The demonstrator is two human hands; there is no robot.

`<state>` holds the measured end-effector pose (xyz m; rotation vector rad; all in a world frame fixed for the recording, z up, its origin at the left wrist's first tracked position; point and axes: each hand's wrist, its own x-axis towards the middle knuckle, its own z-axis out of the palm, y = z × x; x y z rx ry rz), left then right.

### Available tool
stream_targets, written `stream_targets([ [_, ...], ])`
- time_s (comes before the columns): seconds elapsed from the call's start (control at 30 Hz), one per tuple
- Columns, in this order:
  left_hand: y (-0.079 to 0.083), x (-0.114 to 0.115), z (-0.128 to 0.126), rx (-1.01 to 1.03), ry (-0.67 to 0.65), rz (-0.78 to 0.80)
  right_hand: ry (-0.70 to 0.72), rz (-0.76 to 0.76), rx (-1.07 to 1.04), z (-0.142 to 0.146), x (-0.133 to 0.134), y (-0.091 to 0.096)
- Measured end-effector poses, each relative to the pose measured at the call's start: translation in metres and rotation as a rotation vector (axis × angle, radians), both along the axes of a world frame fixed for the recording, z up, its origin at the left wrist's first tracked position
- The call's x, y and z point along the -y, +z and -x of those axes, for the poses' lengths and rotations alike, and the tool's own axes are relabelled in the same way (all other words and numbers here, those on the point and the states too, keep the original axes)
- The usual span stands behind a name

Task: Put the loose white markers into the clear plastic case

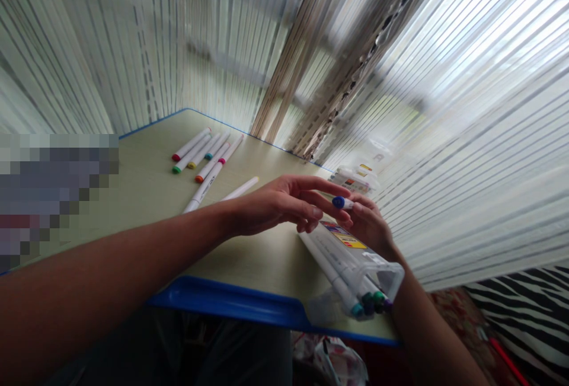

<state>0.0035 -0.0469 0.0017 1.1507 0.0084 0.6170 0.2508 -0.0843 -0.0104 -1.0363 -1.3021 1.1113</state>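
Observation:
A white marker with a dark blue end (341, 203) is pinched between the thumb and fingers of my right hand (372, 223), its blue end pointing left. My left hand (288, 203) reaches across to it with fingers apart around the blue end; whether they touch it I cannot tell. Below both hands lies a clear plastic marker case (395, 276) with a yellow label. Several white markers (331, 270) with teal, green and purple ends stick out of its near end.
On the table (146, 196), several white markers (193, 146) with coloured ends lie in a group at the back left. Two more markers (242, 188) lie behind my left forearm. Another clear case (355, 178) stands by the curtain (249, 36). A blue tray edge (231, 300) runs along the front.

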Motion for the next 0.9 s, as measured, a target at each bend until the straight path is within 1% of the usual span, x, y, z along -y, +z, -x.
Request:
stream_targets([
  [0.27,-0.0007,-0.0007,0.0001,0.018,-0.020,-0.004,0.000,0.005,0.002,0.0002,0.0001,0.0003],
  [0.43,-0.0017,-0.0019,0.0006,0.020,-0.020,-0.014,0.006,0.019,-0.048,-0.0003,-0.0008,0.0009],
  [0.6,-0.0012,-0.0028,0.0014,-0.020,0.030,-0.027,0.009,-0.026,-0.027,-0.0029,-0.0022,-0.0004],
  [0.8,0.0008,-0.0038,0.0026,-0.095,0.074,-0.030,-0.029,-0.012,-0.088,-0.0018,-0.0015,-0.0003],
  [0.9,0.0015,-0.0034,0.0007,-0.163,0.161,-0.045,-0.042,-0.022,-0.101,-0.0021,-0.0023,-0.0003],
])
